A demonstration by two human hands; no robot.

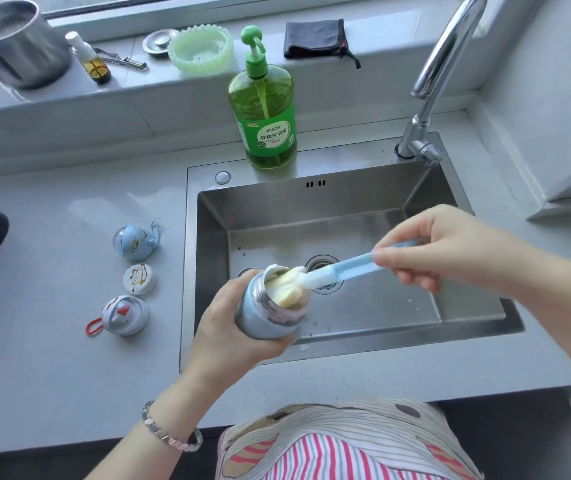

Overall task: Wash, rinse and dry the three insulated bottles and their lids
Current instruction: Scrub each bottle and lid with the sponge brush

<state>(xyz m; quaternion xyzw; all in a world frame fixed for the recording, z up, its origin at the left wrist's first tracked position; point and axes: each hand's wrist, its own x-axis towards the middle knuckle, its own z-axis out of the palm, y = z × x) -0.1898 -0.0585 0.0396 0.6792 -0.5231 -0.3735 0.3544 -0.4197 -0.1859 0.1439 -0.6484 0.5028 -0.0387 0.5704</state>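
– While the left hand (228,336) gripped the light blue bottle (268,322) round its body, tilted over the front left corner of the sink (467,317), the right hand (450,251) pinched the blue handle of the brush (346,268) between thumb and fingertips. The sponge end sat right in the bottle's mouth and looked sudsy.

– ok, and where were the lids?

– All three lay on the counter (52,358) just left of the sink, in a loose column, none touching. The blue lid (135,242) with a loop was farthest back, the white lid (139,278) was in the middle, and the grey lid (124,315) with a red loop was nearest.

– anything else around?

– The green dish soap (265,109) with a pump stood on the sink's back rim, and the tap (443,64) was at the back right corner. Up on the ledge behind were a steel pot (17,43), a little spray bottle (91,58), a green dish (201,48) and a folded dark cloth (315,38).
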